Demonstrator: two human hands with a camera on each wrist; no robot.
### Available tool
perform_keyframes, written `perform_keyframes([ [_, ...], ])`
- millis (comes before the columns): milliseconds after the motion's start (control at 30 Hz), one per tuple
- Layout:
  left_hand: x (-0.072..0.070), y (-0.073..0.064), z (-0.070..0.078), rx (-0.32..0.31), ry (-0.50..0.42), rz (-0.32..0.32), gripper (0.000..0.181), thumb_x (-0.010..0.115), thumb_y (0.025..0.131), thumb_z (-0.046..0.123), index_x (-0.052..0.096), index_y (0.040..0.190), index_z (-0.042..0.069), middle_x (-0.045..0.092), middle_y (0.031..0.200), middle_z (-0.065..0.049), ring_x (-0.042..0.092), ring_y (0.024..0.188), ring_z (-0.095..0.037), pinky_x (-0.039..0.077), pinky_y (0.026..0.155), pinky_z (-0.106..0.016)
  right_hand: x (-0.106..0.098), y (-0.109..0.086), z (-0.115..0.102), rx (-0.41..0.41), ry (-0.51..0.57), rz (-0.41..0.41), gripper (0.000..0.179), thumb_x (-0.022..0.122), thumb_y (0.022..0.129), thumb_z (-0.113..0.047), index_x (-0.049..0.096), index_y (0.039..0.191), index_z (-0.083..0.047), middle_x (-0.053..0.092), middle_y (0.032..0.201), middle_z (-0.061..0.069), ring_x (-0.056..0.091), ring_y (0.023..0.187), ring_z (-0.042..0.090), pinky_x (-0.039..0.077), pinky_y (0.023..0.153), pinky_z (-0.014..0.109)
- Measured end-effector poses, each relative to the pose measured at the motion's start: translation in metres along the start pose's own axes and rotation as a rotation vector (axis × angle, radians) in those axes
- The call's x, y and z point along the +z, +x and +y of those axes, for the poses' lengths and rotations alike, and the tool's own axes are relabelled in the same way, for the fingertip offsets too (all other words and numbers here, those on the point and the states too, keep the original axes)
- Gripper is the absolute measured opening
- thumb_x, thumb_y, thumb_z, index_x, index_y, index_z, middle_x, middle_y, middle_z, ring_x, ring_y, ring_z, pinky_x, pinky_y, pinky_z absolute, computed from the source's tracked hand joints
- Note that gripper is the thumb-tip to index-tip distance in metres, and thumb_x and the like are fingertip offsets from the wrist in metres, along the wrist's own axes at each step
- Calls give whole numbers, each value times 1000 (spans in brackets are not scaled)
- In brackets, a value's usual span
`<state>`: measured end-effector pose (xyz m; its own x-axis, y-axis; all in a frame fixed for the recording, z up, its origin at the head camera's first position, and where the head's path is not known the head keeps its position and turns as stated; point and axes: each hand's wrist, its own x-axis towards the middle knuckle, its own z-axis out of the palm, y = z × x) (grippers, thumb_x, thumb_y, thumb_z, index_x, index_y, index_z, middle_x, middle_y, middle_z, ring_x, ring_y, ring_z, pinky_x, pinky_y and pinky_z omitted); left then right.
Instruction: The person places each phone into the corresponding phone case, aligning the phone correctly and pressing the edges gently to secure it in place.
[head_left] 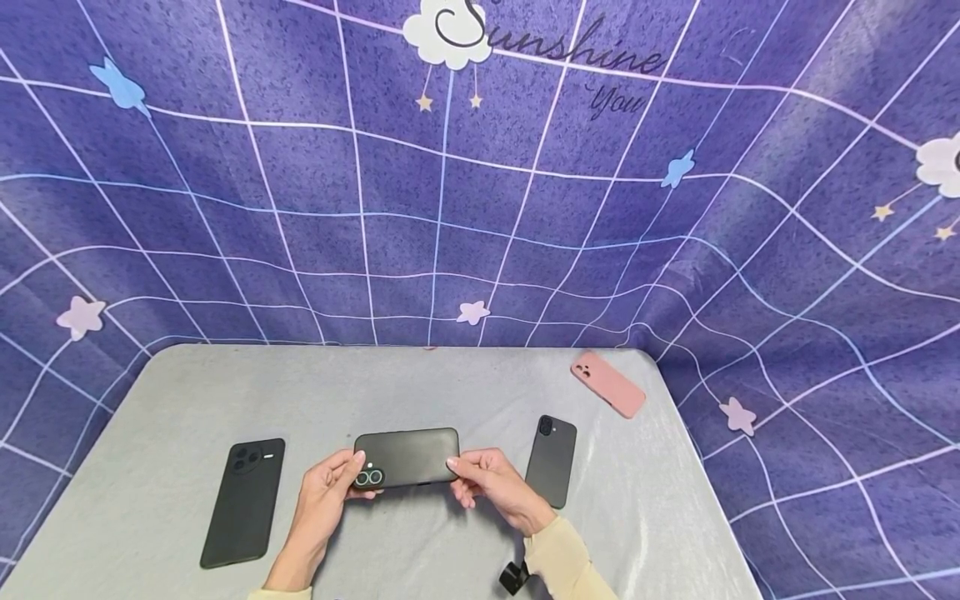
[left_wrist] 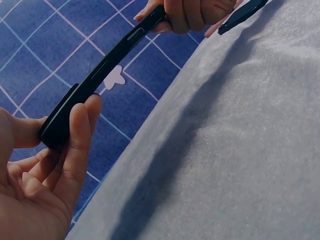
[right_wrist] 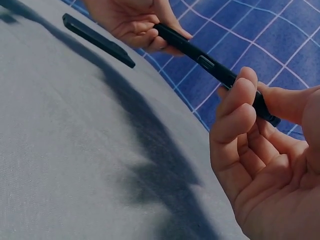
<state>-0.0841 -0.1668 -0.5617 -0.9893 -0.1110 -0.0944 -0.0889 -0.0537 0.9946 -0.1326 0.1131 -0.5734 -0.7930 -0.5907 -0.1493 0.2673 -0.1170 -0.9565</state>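
Observation:
A dark phone (head_left: 408,458) is held sideways above the table, its back with two ringed camera lenses turned up in the head view. My left hand (head_left: 322,492) pinches the lens end between thumb and fingers. The other end is gripped by my right hand (head_left: 495,483), thumb on the back and fingers beneath. Seen edge-on in the left wrist view, the phone (left_wrist: 100,75) has a slot along its side. Both hands also show in the right wrist view, with the right hand (right_wrist: 260,155) nearest. The screen side is hidden.
On the grey-covered table (head_left: 420,542), a black phone (head_left: 243,508) lies left. A dark grey phone (head_left: 552,458) lies beside my right hand, and a pink phone case (head_left: 609,383) at the far right corner. A purple grid-patterned curtain (head_left: 480,208) hangs behind.

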Motion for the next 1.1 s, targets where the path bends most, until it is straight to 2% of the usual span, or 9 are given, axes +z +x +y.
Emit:
perform_keyframes([
  [200, 2, 0, -1, -12, -9, 21, 39, 59, 113, 19, 61, 124, -19, 79, 89, -12, 79, 71, -25, 67, 67, -33, 3, 1, 1, -40, 4, 37, 30, 61, 111, -22, 64, 86, -7, 68, 72, -4, 61, 59, 6, 55, 60, 20],
  [333, 3, 0, 0, -14, 2, 22, 40, 60, 113, 20, 61, 124, -18, 78, 91, -14, 80, 73, -26, 67, 68, -33, 3, 1, 1, -46, 12, 32, 24, 63, 110, -21, 67, 92, -6, 72, 78, -1, 65, 65, 8, 58, 64, 21],
  [500, 2, -1, 0, -7, -35, -8, 41, 60, 113, 20, 61, 124, -20, 78, 94, -18, 80, 76, -30, 68, 70, -36, 3, 0, 1, -56, 6, 27, 21, 63, 110, -18, 66, 93, -5, 73, 79, -2, 64, 67, 8, 57, 65, 20],
  [633, 1, -3, 1, -13, -83, -61, 38, 63, 110, 13, 57, 126, -22, 78, 100, -21, 80, 83, -33, 68, 76, -40, 2, -1, 1, -51, 1, 48, 22, 63, 110, -19, 66, 92, -7, 73, 78, -3, 64, 67, 7, 56, 66, 20],
  [767, 0, -4, 1, -15, -91, -99, 39, 65, 108, 9, 55, 130, -21, 78, 106, -22, 80, 88, -37, 67, 81, -45, 1, -1, 2, -47, 3, 64, 23, 62, 110, -19, 66, 91, -7, 73, 78, -3, 64, 66, 8, 56, 66, 21],
  [1100, 0, -4, 2, -13, -84, -111, 39, 65, 109, 11, 57, 129, -21, 78, 105, -22, 80, 89, -38, 67, 81, -45, 1, -2, 1, -51, 26, 68, 25, 62, 110, -20, 66, 88, -8, 70, 75, -4, 62, 63, 7, 55, 65, 21],
])
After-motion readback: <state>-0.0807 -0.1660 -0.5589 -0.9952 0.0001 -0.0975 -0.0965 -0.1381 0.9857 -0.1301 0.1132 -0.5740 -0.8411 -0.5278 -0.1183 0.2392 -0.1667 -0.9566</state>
